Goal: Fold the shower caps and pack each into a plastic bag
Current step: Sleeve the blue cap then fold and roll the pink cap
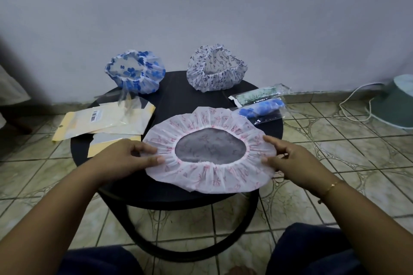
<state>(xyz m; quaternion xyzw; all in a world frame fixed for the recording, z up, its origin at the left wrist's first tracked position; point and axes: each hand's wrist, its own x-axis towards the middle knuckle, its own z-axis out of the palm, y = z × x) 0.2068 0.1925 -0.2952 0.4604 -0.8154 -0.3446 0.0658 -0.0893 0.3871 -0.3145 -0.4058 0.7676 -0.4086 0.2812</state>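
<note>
Head view: we hold a pink-patterned shower cap (210,152) flat at the tabletop's (178,91) near edge, left hand (125,158) pinching its left rim, right hand (290,158) pinching its right rim. Two packed plastic bags (259,102) lie at the right edge.

You're in a home room: patterned tiled floor (335,140), plain painted wall (201,6), a small round black table (178,96), a plastic bucket (395,105) by the wall.
</note>
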